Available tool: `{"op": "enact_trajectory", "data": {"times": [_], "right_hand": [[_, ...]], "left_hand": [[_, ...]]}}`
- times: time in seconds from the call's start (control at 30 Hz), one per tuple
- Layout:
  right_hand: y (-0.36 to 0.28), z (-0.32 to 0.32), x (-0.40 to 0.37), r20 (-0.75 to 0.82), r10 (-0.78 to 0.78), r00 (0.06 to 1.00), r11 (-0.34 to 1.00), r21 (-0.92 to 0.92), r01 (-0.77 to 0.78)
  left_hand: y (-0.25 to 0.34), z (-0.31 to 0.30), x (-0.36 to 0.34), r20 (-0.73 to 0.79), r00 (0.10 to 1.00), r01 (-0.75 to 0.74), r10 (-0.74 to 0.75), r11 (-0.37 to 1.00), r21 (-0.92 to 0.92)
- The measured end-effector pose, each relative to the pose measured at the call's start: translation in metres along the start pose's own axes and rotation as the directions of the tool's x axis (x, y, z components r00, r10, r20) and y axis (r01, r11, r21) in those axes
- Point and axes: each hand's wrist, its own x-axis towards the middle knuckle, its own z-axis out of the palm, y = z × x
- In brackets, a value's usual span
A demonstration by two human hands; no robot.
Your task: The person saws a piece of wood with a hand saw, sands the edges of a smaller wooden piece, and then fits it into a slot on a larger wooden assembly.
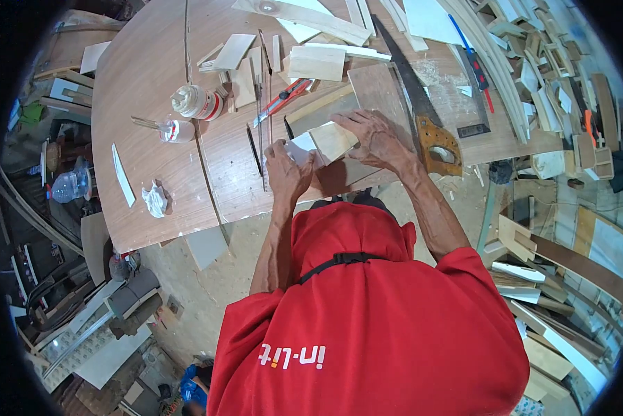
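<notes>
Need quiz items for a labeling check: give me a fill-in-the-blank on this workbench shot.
1. The left hand and right hand are on the wooden block, so ___ hands touch it.
2. The handsaw lies on the ___ hand's side.
3. The person's shirt is ___.
Missing words: two; right; red.

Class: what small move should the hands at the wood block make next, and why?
Probably a short rub of the white piece along the wood block: the left hand presses it against the block's end, and the right hand lies flat, pinning the block.
</notes>
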Motion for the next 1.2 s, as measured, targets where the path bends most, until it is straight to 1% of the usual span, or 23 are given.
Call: {"op": "enact_trajectory", "data": {"times": [0.07, 0.17, 0.23, 0.37, 0.43, 0.57, 0.63, 0.67, 0.73, 0.77, 0.83, 0.87, 0.93, 1.07, 1.17, 1.2], "right_hand": [[0.000, -0.002, -0.001, 0.013, 0.022, 1.000, 1.000, 0.021, -0.023], [0.003, -0.003, -0.002, 0.006, 0.015, 1.000, 0.998, 0.065, -0.015], [0.005, -0.002, -0.003, 0.005, 0.009, 1.000, 1.000, 0.013, -0.009], [0.005, -0.002, -0.004, 0.022, 0.030, 0.999, 0.999, 0.035, -0.030], [0.003, -0.005, -0.005, -0.009, 0.039, 0.999, 0.999, -0.002, -0.039], [0.003, -0.004, -0.008, -0.036, 0.078, 0.996, 0.997, -0.004, -0.078], [0.000, -0.001, -0.008, -0.167, 0.102, 0.981, 0.995, -0.005, -0.104], [0.000, -0.001, -0.009, -0.169, 0.098, 0.981, 0.995, -0.007, -0.101], [-0.002, -0.001, -0.011, -0.103, 0.225, 0.969, 0.970, 0.115, -0.213], [-0.003, 0.000, -0.011, -0.105, 0.223, 0.969, 0.971, 0.113, -0.211], [-0.007, 0.002, -0.012, -0.089, 0.305, 0.948, 0.943, 0.167, -0.288], [-0.009, 0.003, -0.012, -0.091, 0.305, 0.948, 0.943, 0.167, -0.288], [-0.012, 0.005, -0.013, -0.119, 0.350, 0.929, 0.934, 0.113, -0.338], [-0.009, 0.010, -0.013, -0.158, 0.308, 0.938, 0.950, 0.095, -0.296], [-0.007, 0.012, -0.012, -0.165, 0.322, 0.932, 0.946, 0.095, -0.310], [-0.008, 0.009, -0.011, -0.131, 0.347, 0.929, 0.936, 0.105, -0.335]], "left_hand": [[-0.001, 0.003, -0.001, -0.001, 1.000, 0.011, -0.011, 1.000, -0.014], [-0.008, 0.011, 0.001, -0.028, 0.999, -0.028, 0.028, 1.000, 0.013], [-0.007, 0.013, 0.002, -0.039, 0.999, 0.026, -0.027, 0.999, -0.030], [0.001, 0.013, 0.001, -0.045, 0.996, 0.077, -0.078, 0.997, -0.031], [0.007, 0.008, 0.000, -0.021, 0.993, 0.117, -0.119, 0.991, -0.064], [0.009, 0.008, 0.002, 0.003, 0.992, 0.127, -0.127, 0.990, -0.067], [0.011, 0.007, 0.001, 0.003, 0.991, 0.137, -0.137, 0.989, -0.050], [0.013, 0.007, 0.001, -0.001, 0.991, 0.135, -0.135, 0.990, -0.051], [0.016, 0.009, 0.001, 0.011, 0.985, 0.174, -0.173, 0.983, -0.060], [0.016, 0.012, 0.002, 0.008, 0.985, 0.172, -0.172, 0.983, -0.061], [0.011, 0.019, 0.002, -0.009, 0.989, 0.149, -0.150, 0.987, -0.058], [0.008, 0.022, 0.003, -0.010, 0.989, 0.147, -0.148, 0.987, -0.059], [0.005, 0.025, 0.004, -0.024, 0.988, 0.151, -0.154, 0.985, -0.081], [0.013, 0.023, 0.000, -0.080, 0.989, 0.115, -0.125, 0.985, -0.126], [0.019, 0.021, -0.001, -0.088, 0.988, 0.116, -0.126, 0.987, -0.115], [0.019, 0.020, -0.001, -0.088, 0.987, 0.123, -0.131, 0.988, -0.094]]}}
